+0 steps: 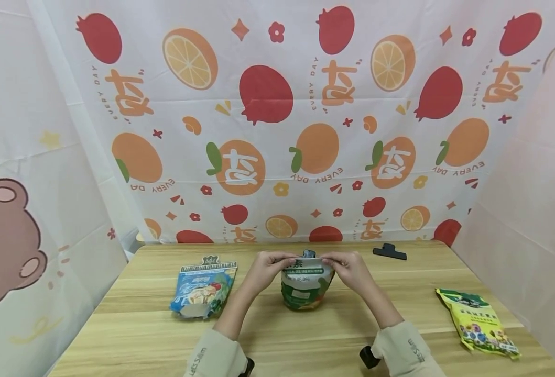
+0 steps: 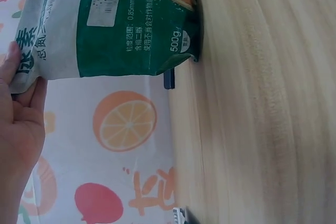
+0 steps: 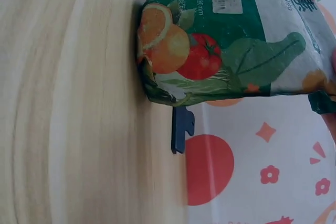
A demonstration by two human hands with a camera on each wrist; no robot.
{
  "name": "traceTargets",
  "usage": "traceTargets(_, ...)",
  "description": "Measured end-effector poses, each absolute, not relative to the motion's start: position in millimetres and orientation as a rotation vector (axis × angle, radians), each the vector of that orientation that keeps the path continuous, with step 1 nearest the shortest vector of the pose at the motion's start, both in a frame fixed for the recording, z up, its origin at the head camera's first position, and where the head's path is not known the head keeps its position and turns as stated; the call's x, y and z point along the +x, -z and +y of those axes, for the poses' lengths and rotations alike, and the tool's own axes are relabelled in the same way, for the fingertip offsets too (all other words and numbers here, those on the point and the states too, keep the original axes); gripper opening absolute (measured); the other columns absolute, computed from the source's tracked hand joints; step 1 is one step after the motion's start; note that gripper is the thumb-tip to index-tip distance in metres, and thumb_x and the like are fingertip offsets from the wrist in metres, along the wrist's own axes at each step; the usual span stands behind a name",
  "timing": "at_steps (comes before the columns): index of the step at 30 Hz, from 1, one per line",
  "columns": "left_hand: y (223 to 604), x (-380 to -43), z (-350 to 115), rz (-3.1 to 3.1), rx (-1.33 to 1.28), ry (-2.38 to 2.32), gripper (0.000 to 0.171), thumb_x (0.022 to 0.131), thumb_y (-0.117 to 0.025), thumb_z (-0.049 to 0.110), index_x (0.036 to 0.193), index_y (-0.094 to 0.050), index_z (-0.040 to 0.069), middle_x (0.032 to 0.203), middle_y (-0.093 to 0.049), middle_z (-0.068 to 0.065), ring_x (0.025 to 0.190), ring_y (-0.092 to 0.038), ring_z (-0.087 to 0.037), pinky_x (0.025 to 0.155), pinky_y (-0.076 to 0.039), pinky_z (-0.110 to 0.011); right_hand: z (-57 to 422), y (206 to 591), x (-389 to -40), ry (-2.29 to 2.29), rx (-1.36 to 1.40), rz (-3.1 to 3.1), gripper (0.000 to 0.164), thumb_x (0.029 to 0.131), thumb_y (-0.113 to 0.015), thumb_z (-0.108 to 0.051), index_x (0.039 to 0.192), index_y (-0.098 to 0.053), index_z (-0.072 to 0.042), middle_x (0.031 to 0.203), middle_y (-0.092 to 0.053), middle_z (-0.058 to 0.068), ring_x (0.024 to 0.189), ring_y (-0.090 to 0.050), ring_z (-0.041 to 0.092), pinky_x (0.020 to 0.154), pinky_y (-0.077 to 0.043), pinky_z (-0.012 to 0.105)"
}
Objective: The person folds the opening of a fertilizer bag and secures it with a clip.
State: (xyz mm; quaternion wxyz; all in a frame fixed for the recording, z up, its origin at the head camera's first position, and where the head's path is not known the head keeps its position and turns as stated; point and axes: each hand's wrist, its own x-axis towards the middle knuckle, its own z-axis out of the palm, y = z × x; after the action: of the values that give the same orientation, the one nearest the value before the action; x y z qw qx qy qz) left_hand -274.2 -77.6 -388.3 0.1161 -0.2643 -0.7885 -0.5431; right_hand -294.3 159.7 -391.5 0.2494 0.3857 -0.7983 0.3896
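Observation:
A green and white printed bag [image 1: 305, 285], marked 500g in the left wrist view, stands upright on the table in front of me. My left hand [image 1: 269, 269] pinches its top edge at the left corner. At the right corner, my right hand [image 1: 350, 269] pinches the same edge. In the right wrist view the bag [image 3: 210, 45] shows an orange, a tomato and leafy greens on its front. Just behind the bag's top, part of a dark clip [image 1: 308, 253] shows; the rest is hidden.
On the left lies a blue bag [image 1: 199, 293] with an ornate clip [image 1: 209, 260] along its top. A yellow bag [image 1: 482, 322] lies at the right. One black clip [image 1: 389, 252] rests near the table's back edge, before a fruit-print curtain [image 1: 277, 201].

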Motion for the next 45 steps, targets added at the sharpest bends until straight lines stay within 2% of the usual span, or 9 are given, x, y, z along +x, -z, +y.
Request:
traceTargets(5,383.0,-272.1,-77.0,-2.361,-0.804,1.461,0.013,0.086,-0.066,0.014,0.094,-0.072,0.006,0.088,-0.069,-0.003,0.076,-0.063,-0.012,0.063,-0.05,-0.024,161.2,385.8,-292.5,-1.057,1.047,-2.289,0.008,0.084,-0.067,-0.008,0.089,-0.073,-0.009,0.076,-0.067,-0.004,0.054,-0.048,0.002,0.044,-0.04,0.02)
traceTargets(9,375.8,-270.3,-73.0,-2.432,-0.829,1.257,0.015,0.079,-0.073,0.014,0.094,-0.072,0.009,0.088,-0.069,-0.001,0.071,-0.06,-0.009,0.059,-0.048,-0.023,159.1,379.7,-290.3,-0.836,1.093,-2.344,0.01,0.081,-0.071,-0.015,0.091,-0.072,-0.013,0.077,-0.067,-0.005,0.058,-0.054,0.002,0.05,-0.045,0.02)
traceTargets(14,369.0,-270.5,-65.9,-2.512,-0.808,1.003,0.017,0.077,-0.076,0.015,0.093,-0.073,0.012,0.086,-0.068,0.003,0.075,-0.06,-0.008,0.064,-0.048,-0.026,144.9,371.8,-284.3,-0.475,1.014,-2.356,0.017,0.076,-0.076,-0.025,0.089,-0.071,-0.016,0.073,-0.066,-0.006,0.052,-0.046,0.003,0.048,-0.039,0.02)
traceTargets(17,369.0,-271.6,-63.7,-2.544,-0.785,0.959,0.017,0.076,-0.076,0.018,0.092,-0.073,0.014,0.084,-0.068,0.005,0.071,-0.058,-0.007,0.062,-0.046,-0.025,136.9,370.6,-281.5,-0.451,0.943,-2.384,0.017,0.074,-0.077,-0.027,0.087,-0.071,-0.018,0.071,-0.066,-0.007,0.051,-0.045,0.002,0.045,-0.037,0.02)
traceTargets(26,378.7,-273.7,-58.1,-2.385,-0.753,0.944,0.012,0.071,-0.079,0.013,0.082,-0.076,0.011,0.076,-0.069,0.001,0.057,-0.054,-0.001,0.049,-0.04,-0.019,128.9,378.6,-281.7,-0.555,0.861,-2.219,0.014,0.062,-0.084,-0.014,0.073,-0.075,-0.016,0.06,-0.064,-0.005,0.043,-0.024,-0.001,0.037,-0.019,0.017)
traceTargets(36,381.0,-273.8,-55.3,-2.336,-0.739,0.907,0.011,0.07,-0.079,0.014,0.081,-0.077,0.011,0.075,-0.069,0.001,0.058,-0.057,-0.002,0.05,-0.04,-0.018,131.3,384.0,-283.5,-0.505,0.888,-2.038,0.017,0.059,-0.086,-0.012,0.072,-0.076,-0.016,0.054,-0.062,-0.006,0.043,-0.016,-0.003,0.036,-0.014,0.014)
traceTargets(39,379.9,-273.4,-58.9,-2.372,-0.776,0.967,0.012,0.073,-0.078,0.014,0.084,-0.076,0.011,0.078,-0.07,0.001,0.062,-0.058,-0.003,0.051,-0.042,-0.018,136.9,384.3,-284.2,-0.554,0.918,-2.098,0.015,0.062,-0.085,-0.017,0.075,-0.076,-0.017,0.058,-0.064,-0.007,0.043,-0.023,-0.004,0.037,-0.019,0.014)
traceTargets(41,379.7,-273.3,-63.4,-2.4,-0.797,1.065,0.013,0.074,-0.076,0.012,0.087,-0.076,0.01,0.081,-0.07,-0.001,0.066,-0.06,-0.004,0.053,-0.044,-0.019,142.5,385.4,-285.9,-0.674,0.953,-2.181,0.013,0.067,-0.082,-0.02,0.078,-0.075,-0.016,0.065,-0.066,-0.007,0.044,-0.034,-0.005,0.039,-0.027,0.014)
traceTargets(45,383.4,-274.8,-74.3,-2.418,-0.809,1.372,0.016,0.076,-0.074,0.008,0.092,-0.074,0.006,0.089,-0.069,-0.006,0.076,-0.064,-0.01,0.058,-0.049,-0.022,155.8,391.9,-290.1,-1.086,0.949,-2.352,0.014,0.076,-0.075,-0.021,0.088,-0.075,-0.015,0.082,-0.069,-0.006,0.065,-0.059,0.0,0.053,-0.046,0.02)
